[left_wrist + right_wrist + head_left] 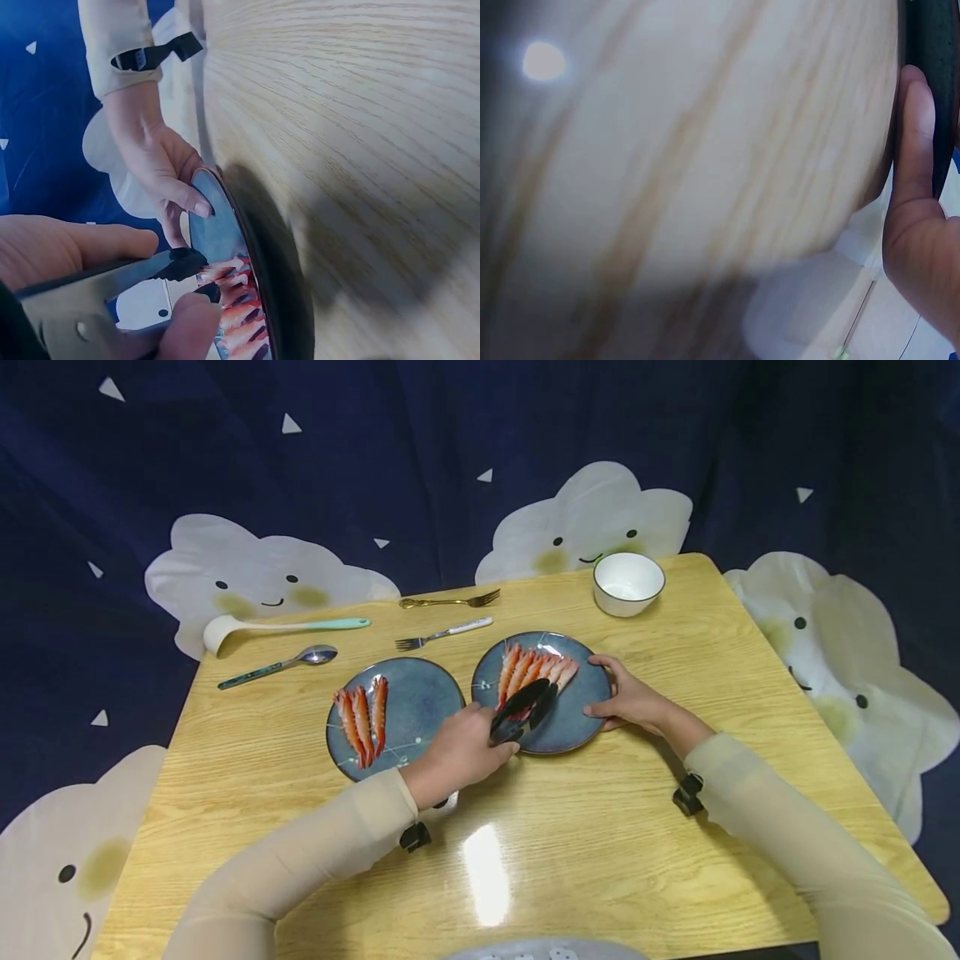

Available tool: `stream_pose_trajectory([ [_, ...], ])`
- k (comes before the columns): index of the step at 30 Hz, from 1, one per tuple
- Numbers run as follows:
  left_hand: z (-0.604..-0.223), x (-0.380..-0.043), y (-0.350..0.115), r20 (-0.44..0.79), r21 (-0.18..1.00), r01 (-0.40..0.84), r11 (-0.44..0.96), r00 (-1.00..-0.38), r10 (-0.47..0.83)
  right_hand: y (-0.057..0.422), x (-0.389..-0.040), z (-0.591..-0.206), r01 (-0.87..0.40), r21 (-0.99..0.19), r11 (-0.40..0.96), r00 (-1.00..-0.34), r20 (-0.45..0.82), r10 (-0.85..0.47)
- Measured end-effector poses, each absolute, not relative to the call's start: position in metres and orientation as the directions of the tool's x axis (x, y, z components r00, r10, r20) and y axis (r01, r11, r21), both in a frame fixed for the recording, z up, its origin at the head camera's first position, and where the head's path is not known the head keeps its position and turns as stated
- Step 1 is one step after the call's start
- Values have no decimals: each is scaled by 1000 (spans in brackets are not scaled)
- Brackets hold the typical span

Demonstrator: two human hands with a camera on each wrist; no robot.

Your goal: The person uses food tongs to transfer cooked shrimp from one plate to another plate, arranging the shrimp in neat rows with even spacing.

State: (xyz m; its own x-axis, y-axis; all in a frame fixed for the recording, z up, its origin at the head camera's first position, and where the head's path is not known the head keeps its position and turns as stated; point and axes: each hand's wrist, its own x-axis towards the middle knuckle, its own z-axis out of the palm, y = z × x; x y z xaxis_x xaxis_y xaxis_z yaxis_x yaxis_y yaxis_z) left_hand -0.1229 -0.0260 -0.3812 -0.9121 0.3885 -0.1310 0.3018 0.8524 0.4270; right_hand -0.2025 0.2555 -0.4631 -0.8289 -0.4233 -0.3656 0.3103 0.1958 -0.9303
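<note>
My left hand (462, 747) grips a pair of tongs (527, 700) with black tips and metal arms. The tips are over the lower part of the right blue plate (573, 720), at a row of several red and white shrimp (531, 667). In the left wrist view the black tongs tips (186, 262) stand apart close to the shrimp (240, 311); whether they touch is unclear. My right hand (636, 700) holds that plate's right rim, thumb on top and other fingers at the edge. Left of it, a second blue plate (423, 702) bears 3 shrimp (362, 720).
Behind the plates lie a gold fork (450, 601), a white-handled fork (442, 633), a spoon (277, 666) and a ladle (288, 627). A white bowl (628, 585) stands at the back right of the wooden table (600, 843). A grey object (543, 950) shows at the front edge.
</note>
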Motion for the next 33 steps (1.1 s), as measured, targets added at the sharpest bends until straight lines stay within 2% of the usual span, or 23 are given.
stream_pose_trajectory([
  [6,-382,-122,-27,-124,396,320,861,-910,395,251,-203,-462,304,-929,212,-827,-368,-424],
  [13,-376,-120,-42,-101,529,241,814,-934,342,249,-202,-462,307,-926,218,-821,-374,-432],
  [16,-363,-117,-61,-62,538,224,813,-951,303,249,-202,-463,306,-926,219,-820,-373,-434],
  [19,-353,-113,-88,-35,505,199,840,-967,251,249,-202,-463,292,-930,225,-821,-364,-440],
  [28,-349,-95,-174,-91,313,29,949,-994,60,256,-201,-466,306,-920,244,-822,-385,-419],
  [33,-352,-86,-197,-139,290,-49,956,-990,-9,255,-204,-463,301,-922,243,-822,-380,-423],
])
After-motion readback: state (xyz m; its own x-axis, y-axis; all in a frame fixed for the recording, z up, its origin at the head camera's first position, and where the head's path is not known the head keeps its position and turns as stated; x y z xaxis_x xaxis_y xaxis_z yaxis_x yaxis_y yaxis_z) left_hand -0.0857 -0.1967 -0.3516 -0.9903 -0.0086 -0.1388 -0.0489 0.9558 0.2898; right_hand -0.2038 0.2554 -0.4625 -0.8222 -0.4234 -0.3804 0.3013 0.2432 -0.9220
